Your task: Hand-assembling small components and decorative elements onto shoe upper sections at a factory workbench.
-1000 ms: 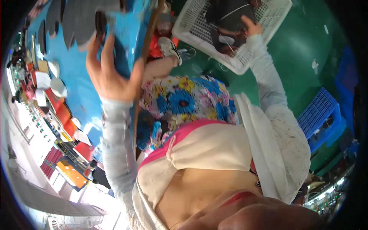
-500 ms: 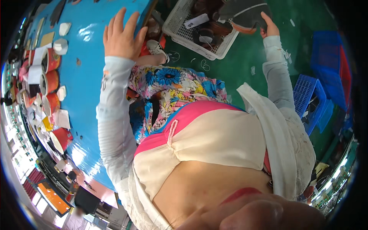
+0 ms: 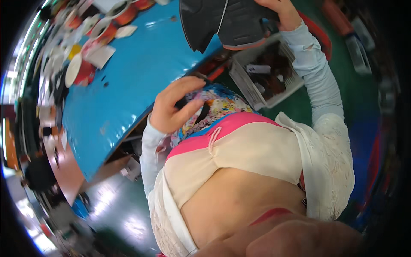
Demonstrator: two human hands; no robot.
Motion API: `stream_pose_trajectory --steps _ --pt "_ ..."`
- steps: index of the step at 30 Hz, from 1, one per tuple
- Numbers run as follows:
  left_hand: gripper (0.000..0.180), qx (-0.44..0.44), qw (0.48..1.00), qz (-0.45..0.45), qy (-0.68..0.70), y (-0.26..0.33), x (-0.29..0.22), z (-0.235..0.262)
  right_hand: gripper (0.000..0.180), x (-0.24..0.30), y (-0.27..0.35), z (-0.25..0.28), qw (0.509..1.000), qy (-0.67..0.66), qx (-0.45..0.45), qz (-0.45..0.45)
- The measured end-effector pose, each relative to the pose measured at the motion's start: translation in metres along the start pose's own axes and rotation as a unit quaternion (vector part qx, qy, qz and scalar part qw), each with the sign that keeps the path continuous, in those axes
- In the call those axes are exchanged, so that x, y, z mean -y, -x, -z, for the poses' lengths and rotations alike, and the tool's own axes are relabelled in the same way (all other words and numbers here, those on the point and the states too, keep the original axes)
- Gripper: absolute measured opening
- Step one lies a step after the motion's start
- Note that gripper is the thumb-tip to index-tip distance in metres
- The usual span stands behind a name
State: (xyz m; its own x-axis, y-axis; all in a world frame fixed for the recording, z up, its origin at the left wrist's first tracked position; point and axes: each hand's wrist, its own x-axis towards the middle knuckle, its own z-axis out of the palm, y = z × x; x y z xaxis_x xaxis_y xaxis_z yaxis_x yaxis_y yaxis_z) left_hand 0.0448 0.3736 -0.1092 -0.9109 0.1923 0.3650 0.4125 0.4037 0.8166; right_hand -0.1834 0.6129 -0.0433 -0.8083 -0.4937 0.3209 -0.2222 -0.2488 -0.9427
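Blue, glossy worktop spreads from 9 to 12 o'clock, with red-sided round containers crowded along its far side at 10 to 11 o'clock. Green floor shows toward 3 o'clock. At 1 o'clock the person's right hand grips a dark, flat piece, which hangs at 12 o'clock, above the worktop's edge, a thin white line crossing it and a notch in its lower side. Some of that hand's fingers are cut off by the frame. Just off centre toward 10 o'clock, the left hand is loosely curved, thumb apart from fingers, near a floral skirt. Between 1 and 2 o'clock, a white crate holds dark brown pieces.
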Motion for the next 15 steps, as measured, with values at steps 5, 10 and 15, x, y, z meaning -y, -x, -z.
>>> stream_pose_trajectory --steps 5,10,15 --pt "0.044 -0.212 0.951 0.021 -0.226 0.028 0.039 0.02 0.026 -0.043 -0.079 -0.089 0.967 0.061 0.136 -0.207" --pt "0.056 -0.479 0.853 0.124 -0.166 0.047 0.072 0.044 0.032 -0.088 -0.084 -0.166 0.934 -0.044 0.079 -0.345" --pt "0.062 -0.368 0.887 0.203 -0.193 0.045 0.078 0.052 0.047 -0.181 -0.087 -0.15 0.938 0.233 0.204 -0.157"
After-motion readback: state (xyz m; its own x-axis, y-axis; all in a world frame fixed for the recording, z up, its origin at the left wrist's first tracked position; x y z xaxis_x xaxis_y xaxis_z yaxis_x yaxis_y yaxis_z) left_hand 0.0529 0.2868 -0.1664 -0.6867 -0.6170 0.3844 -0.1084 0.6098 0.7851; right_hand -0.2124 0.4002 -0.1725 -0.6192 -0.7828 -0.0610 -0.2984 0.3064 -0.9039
